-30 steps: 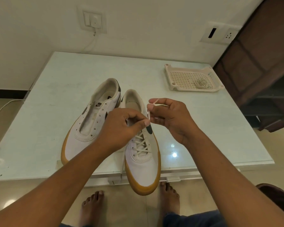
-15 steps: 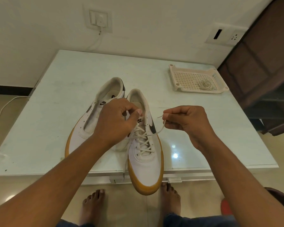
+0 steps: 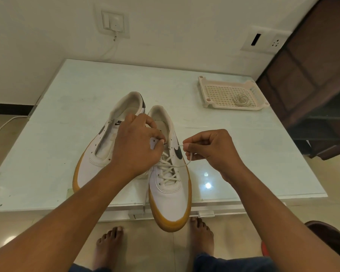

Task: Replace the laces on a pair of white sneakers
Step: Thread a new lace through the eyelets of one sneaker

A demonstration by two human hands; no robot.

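Two white sneakers with tan soles lie side by side on the pale glass table [image 3: 63,118]. The left sneaker [image 3: 98,152] has no lace. The right sneaker [image 3: 170,195] is laced partway with a white lace [image 3: 169,169], and its toe overhangs the table's front edge. My left hand [image 3: 137,146] grips the right sneaker's upper eyelet flap, thumb and fingers curled on it. My right hand [image 3: 210,150] pinches the lace's free end just right of the shoe, the lace looping down from my fingers. Another lace end hangs down over the table edge.
A cream perforated tray [image 3: 214,91] stands at the table's back right with a coiled lace [image 3: 240,100] in it. A dark wooden cabinet [image 3: 310,91] stands to the right. My bare feet [image 3: 108,246] are on the floor below the front edge. A wall switch and cable are behind.
My right hand has moved down and to the right, drawing the lace end out sideways from the shoe. My left hand has shifted up to the eyelet flap.
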